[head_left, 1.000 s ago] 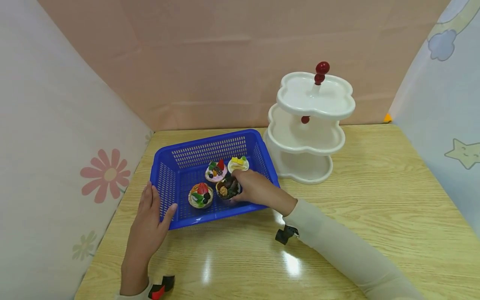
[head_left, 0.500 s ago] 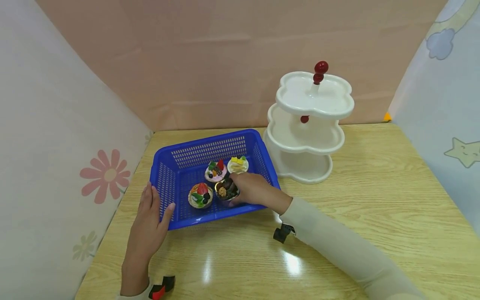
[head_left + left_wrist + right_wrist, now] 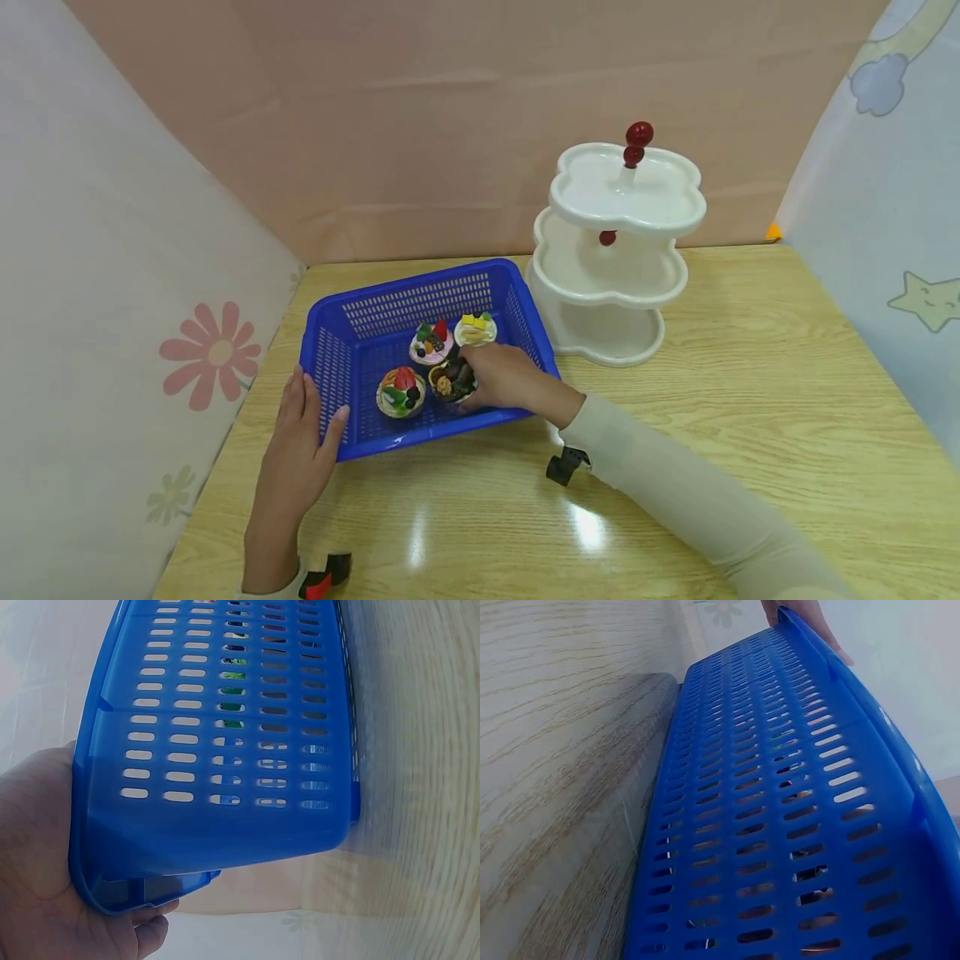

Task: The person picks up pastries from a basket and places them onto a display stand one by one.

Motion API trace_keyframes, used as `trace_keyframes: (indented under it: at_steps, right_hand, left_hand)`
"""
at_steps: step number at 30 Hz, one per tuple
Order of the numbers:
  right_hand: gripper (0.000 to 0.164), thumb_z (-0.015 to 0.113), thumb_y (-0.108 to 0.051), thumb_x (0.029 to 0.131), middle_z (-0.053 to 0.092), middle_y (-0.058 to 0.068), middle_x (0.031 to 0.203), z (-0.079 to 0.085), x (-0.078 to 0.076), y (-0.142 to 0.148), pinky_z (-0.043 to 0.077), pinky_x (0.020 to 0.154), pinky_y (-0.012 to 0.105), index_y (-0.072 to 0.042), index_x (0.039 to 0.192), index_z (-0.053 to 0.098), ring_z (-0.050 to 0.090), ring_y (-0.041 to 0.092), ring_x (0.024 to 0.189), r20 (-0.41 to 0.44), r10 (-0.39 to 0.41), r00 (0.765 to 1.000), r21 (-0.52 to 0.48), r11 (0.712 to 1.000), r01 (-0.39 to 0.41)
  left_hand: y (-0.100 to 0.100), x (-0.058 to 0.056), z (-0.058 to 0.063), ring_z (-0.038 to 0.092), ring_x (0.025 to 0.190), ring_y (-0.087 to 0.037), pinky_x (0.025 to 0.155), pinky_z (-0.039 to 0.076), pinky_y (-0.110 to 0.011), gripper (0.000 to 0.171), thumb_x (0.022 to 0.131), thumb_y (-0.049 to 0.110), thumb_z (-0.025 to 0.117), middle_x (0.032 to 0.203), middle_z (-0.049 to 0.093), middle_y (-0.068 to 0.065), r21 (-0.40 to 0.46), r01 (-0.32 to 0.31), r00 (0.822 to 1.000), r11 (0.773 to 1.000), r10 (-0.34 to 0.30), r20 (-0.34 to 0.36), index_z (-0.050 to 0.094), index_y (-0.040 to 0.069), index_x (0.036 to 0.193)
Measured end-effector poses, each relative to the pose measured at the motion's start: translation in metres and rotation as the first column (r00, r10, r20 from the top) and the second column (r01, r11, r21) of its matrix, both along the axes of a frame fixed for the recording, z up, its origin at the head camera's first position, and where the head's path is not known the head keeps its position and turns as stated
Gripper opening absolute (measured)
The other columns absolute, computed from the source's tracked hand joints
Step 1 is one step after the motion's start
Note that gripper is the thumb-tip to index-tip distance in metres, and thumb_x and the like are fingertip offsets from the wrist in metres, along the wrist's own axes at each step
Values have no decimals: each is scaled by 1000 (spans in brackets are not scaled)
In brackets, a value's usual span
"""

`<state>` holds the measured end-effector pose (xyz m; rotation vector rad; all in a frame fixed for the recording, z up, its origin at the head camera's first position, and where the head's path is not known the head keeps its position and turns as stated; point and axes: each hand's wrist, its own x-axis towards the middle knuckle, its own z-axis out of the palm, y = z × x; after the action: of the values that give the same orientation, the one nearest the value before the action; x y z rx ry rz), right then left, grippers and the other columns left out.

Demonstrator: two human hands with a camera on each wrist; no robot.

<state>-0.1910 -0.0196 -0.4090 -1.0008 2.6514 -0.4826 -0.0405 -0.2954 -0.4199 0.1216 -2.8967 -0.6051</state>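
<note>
A blue plastic basket [image 3: 330, 333] with slotted walls holds several toy cupcakes. My left hand [image 3: 296, 450] holds its near left corner, with the thumb over the rim and the fingers along the outside. Inside the basket, my right hand [image 3: 506, 379] grips a chocolate-topped cupcake [image 3: 447, 383]; some of its fingers are hidden. Around it sit a strawberry-topped cupcake [image 3: 401, 392], a pink-cream cupcake [image 3: 431, 342] and a cupcake with yellow cubes [image 3: 476, 331]. In both wrist views the basket wall [image 3: 225, 832] hides most of the contents.
A white three-tier stand [image 3: 611, 258] with red knobs is just right of the basket, near the back wall. The wooden table [image 3: 750, 400] stretches out to the right and in front. Patterned cloth walls [image 3: 217, 350] border the sides.
My right hand has shifted slightly left with its grip on the chocolate-topped cupcake. The left hand stays on the basket corner, and the basket has not moved.
</note>
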Motion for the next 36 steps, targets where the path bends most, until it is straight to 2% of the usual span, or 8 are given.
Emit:
trace_keyframes:
  at_steps: [8,16,19,26,31,36]
  right_hand:
    - [67,91,-45,70,71,4,103,2,0,2,57,74,43,-10,121,65,67,24,95,3,2,1000,-55,999,-2]
    - [65,91,-42,71,71,3,103,7,-2,4,56,76,40,-10,121,64,66,20,91,36,-19,999,-186,982,26]
    - [66,91,-43,72,71,2,104,6,1,6,56,77,37,-8,121,64,66,19,90,56,-17,998,-217,976,29]
    - [65,91,-42,72,70,1,102,9,5,10,55,78,37,-8,120,63,65,18,90,37,-31,999,-273,961,40]
    - [66,90,-41,73,70,0,102,13,9,14,55,80,37,-8,123,62,65,19,91,35,-46,998,-321,945,55]
    - [65,90,-42,73,70,-2,100,16,11,19,55,78,36,-9,122,63,64,18,90,11,-59,998,-340,939,59]
  left_hand:
    - [0,-1,2,2,155,-40,117,18,-67,78,108,45,38,169,-3,-18,3,1,1000,1000,-1,-13,10,-7,158]
    - [-1,-2,3,2,155,-40,118,16,-65,76,108,43,38,169,-3,-18,14,13,999,1000,-12,-31,10,-7,158]
    - [-1,1,1,3,154,-41,119,16,-65,72,110,39,35,169,-2,-19,16,23,999,1000,-22,-36,11,-8,158]
    - [1,6,-3,4,155,-41,121,13,-61,64,111,33,28,168,2,-22,10,19,998,1000,-19,-60,14,-10,157]
    - [0,6,-3,5,155,-40,123,9,-56,60,111,25,31,168,4,-24,-10,33,996,999,-33,-86,16,-11,156]
    - [0,7,-3,7,155,-39,123,12,-56,57,108,15,36,167,6,-24,-22,41,994,999,-43,-102,19,-12,155]
